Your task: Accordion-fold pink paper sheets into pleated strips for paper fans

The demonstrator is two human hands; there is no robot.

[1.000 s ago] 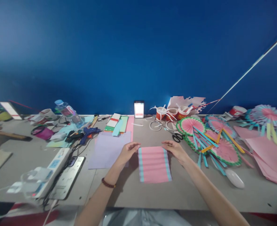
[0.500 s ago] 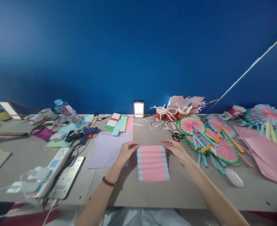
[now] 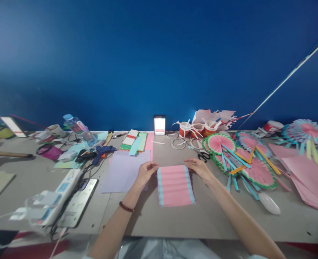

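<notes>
A pink pleated paper sheet [image 3: 175, 187] with light blue side strips lies on the grey table [image 3: 207, 219] in front of me. My left hand [image 3: 146, 171] pinches its far left corner, fingers closed on the edge. My right hand [image 3: 199, 167] pinches the far right corner in the same way. A bead bracelet sits on my left wrist. A pale lilac sheet [image 3: 125, 170] lies just left of the pink one, partly under my left hand.
Finished pink and green paper fans [image 3: 237, 158] with blue and yellow strips pile up at the right, scissors [image 3: 203, 157] beside them. A white mouse [image 3: 270, 203], pink sheets [image 3: 307, 180], red cups [image 3: 199, 130], a phone [image 3: 159, 125], a glue gun [image 3: 98, 153], a bottle [image 3: 79, 128] and a power strip [image 3: 59, 190] surround the work spot.
Both hands have drawn the far edge of the pink sheet slightly farther from me, and the sheet has shifted a little left. A hand at the far left edge has left the view.
</notes>
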